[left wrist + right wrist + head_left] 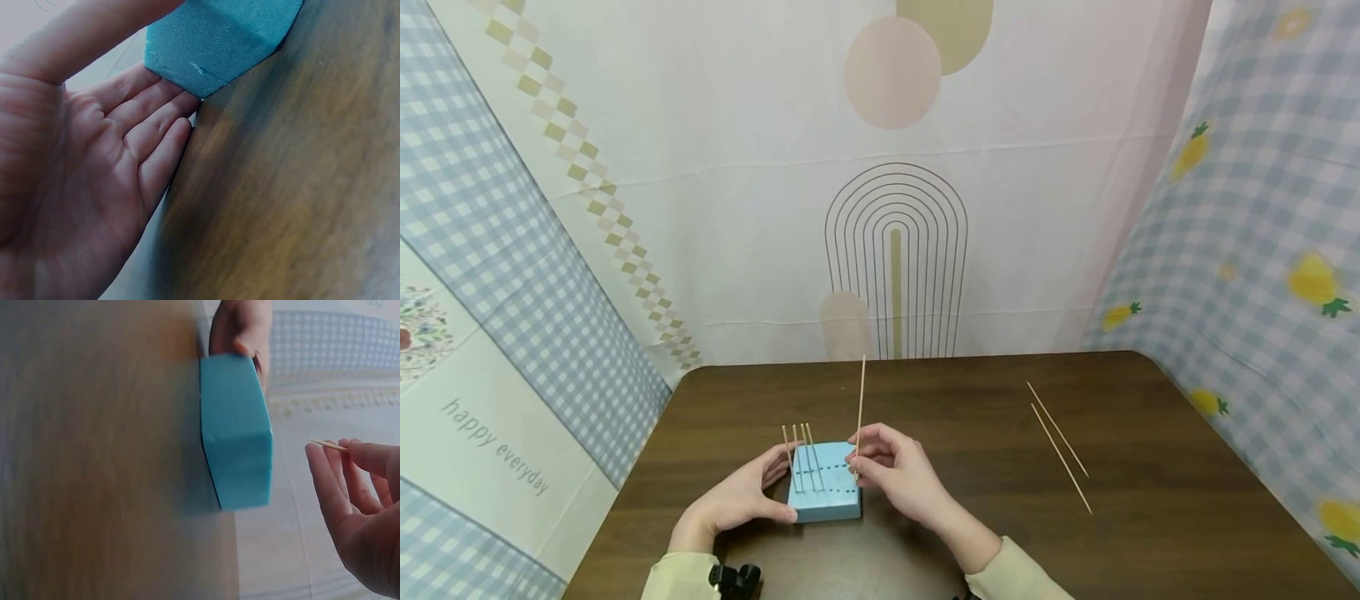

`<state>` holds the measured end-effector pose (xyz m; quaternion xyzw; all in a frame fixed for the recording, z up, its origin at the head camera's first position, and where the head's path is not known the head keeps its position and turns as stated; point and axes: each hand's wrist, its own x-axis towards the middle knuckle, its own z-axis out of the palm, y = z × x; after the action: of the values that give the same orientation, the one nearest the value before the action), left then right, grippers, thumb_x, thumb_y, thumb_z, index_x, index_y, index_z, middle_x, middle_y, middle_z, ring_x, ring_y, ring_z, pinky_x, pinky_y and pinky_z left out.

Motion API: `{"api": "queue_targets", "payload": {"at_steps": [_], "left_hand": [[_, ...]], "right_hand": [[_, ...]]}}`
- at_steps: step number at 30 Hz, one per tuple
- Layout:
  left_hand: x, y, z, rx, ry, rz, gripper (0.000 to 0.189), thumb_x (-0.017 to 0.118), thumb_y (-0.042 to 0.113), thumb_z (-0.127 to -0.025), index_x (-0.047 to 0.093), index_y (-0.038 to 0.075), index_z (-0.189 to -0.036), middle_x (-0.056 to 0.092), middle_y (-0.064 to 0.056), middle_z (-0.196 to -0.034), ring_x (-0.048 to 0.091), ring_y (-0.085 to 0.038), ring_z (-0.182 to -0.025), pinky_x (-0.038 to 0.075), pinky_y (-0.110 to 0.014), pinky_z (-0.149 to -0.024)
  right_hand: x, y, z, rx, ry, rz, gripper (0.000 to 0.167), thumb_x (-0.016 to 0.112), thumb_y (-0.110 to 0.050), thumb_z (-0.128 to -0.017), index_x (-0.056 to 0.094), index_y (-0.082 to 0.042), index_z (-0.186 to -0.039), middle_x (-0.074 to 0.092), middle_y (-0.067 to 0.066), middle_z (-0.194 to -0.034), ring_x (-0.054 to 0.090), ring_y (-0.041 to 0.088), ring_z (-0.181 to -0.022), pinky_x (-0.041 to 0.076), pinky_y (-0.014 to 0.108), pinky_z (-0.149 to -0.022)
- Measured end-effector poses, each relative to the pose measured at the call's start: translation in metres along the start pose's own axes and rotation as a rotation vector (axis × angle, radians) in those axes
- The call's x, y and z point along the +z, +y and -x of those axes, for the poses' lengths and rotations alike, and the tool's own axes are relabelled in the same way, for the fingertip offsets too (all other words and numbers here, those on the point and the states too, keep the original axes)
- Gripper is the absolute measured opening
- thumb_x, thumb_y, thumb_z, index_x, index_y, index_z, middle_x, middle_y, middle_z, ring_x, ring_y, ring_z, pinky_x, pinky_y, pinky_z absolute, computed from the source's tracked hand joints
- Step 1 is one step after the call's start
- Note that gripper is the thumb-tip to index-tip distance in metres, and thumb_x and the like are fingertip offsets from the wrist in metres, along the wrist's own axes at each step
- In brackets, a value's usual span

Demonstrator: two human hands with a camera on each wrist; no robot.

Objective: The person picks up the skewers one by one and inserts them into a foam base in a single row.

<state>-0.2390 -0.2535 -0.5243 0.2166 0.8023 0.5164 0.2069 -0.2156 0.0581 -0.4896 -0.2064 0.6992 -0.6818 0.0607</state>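
A light blue foam block [827,505] with rows of small dark holes lies on the table. Several thin wooden skewers [792,467] stand upright in its left part. My left hand [741,496] holds the block at its left side, thumb at the front corner and fingers toward the back. In the left wrist view, those fingers [153,115] lie against the block's side. Between thumb and fingertips, my right hand [898,475] pinches another wooden skewer [861,392], nearly upright over the block's right edge. Its pointed lower end [320,443] shows apart from the block in the right wrist view.
Two loose skewers [1060,454] lie side by side on the right of the brown wooden table [955,400]. Patterned cloths [760,208] hang behind and on both sides. A black device [737,578] is at the left sleeve.
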Motion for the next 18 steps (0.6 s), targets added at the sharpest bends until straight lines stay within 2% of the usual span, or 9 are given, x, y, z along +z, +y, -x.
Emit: {"api": "queue_targets", "payload": {"at_steps": [5, 14, 18], "left_hand": [[0.001, -0.001, 0.0, 0.005, 0.002, 0.001, 0.107, 0.09, 0.02, -0.09, 0.021, -0.002, -0.168, 0.026, -0.027, -0.171, 0.029, -0.047, -0.156, 0.034, -0.016, -0.114], [0.0, -0.001, 0.001, 0.004, 0.009, -0.006, 0.106, 0.091, 0.02, -0.089, 0.023, -0.002, -0.167, 0.028, -0.027, -0.17, 0.03, -0.047, -0.156, 0.034, -0.016, -0.114], [-0.001, 0.0, 0.0, -0.001, 0.006, -0.004, 0.105, 0.091, 0.02, -0.089, 0.024, -0.002, -0.167, 0.029, -0.027, -0.17, 0.029, -0.047, -0.156, 0.034, -0.025, -0.119]], "right_hand": [[0.017, 0.004, -0.003, -0.006, -0.004, -0.022, 0.026, 0.071, -0.004, -0.103, 0.066, 0.007, -0.126, 0.075, 0.025, -0.109, 0.075, 0.038, -0.097, 0.066, 0.041, -0.077], [0.032, 0.009, -0.005, -0.005, 0.013, -0.005, 0.016, 0.072, -0.005, -0.103, 0.069, 0.002, -0.117, 0.076, 0.022, -0.106, 0.076, 0.033, -0.093, 0.065, 0.033, -0.075], [0.033, 0.01, -0.006, -0.011, 0.027, 0.031, 0.011, 0.073, -0.005, -0.102, 0.07, 0.0, -0.111, 0.077, 0.016, -0.102, 0.075, 0.028, -0.09, 0.063, 0.028, -0.073]]}}
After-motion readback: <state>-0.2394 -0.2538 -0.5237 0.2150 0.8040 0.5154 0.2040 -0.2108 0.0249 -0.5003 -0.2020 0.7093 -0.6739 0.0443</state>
